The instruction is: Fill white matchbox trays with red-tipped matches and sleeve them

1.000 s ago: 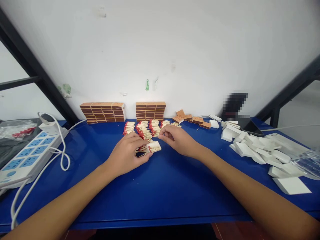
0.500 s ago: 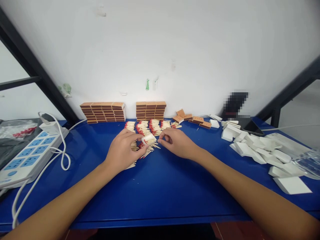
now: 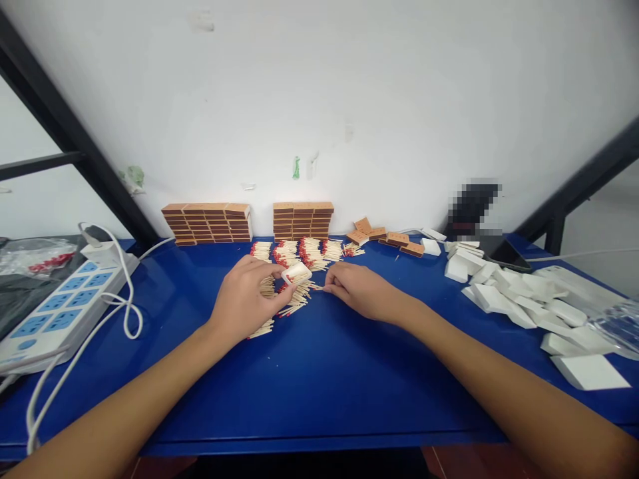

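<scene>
My left fingers (image 3: 268, 270) grasp the white tray (image 3: 302, 268), likely light, crushable, best edge-held; right fingers (image 3: 339, 275) apparently pinch a match (image 3: 316, 288).

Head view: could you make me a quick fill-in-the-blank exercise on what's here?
1. The left hand holds a small tray coloured ____.
2. The matches have heads coloured ____.
3. The power strip lies toward the picture's ____ edge.
4. The table has a surface coloured ____.

Missing words: white; red; left; blue.
</scene>
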Action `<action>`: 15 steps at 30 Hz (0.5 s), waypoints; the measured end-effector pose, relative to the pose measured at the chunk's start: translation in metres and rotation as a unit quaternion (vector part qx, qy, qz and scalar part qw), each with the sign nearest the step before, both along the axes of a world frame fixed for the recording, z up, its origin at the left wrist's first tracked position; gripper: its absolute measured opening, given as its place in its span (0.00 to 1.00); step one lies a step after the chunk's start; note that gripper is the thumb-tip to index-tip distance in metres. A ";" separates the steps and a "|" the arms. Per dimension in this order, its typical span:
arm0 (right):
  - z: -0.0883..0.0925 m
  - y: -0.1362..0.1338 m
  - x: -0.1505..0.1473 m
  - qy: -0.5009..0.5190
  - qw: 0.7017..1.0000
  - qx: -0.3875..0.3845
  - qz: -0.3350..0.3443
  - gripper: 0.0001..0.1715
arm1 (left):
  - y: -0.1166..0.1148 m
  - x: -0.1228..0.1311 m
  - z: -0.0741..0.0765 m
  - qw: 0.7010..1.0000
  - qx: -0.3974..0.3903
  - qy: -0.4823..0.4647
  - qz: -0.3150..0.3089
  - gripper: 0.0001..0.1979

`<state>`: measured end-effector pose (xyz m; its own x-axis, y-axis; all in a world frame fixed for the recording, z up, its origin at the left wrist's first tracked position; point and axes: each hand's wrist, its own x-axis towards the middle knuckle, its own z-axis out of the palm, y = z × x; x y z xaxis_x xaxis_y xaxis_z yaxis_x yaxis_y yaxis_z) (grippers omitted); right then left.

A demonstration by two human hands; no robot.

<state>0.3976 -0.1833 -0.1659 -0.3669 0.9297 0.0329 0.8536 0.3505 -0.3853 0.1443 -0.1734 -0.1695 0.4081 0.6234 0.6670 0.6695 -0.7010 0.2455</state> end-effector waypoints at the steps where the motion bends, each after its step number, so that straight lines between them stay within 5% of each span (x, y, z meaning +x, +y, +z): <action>1: 0.002 0.001 0.003 0.003 1.000 0.008 -0.001 0.06 | 0.000 0.000 0.000 1.000 -0.001 0.002 -0.001 0.12; 9: 0.005 0.000 0.005 0.129 0.986 0.087 0.057 0.07 | 0.000 0.001 -0.003 0.998 -0.036 0.018 -0.044 0.13; 15: -0.002 -0.009 -0.009 0.125 0.981 0.097 0.115 0.04 | -0.003 0.002 -0.002 0.992 -0.047 0.028 -0.117 0.12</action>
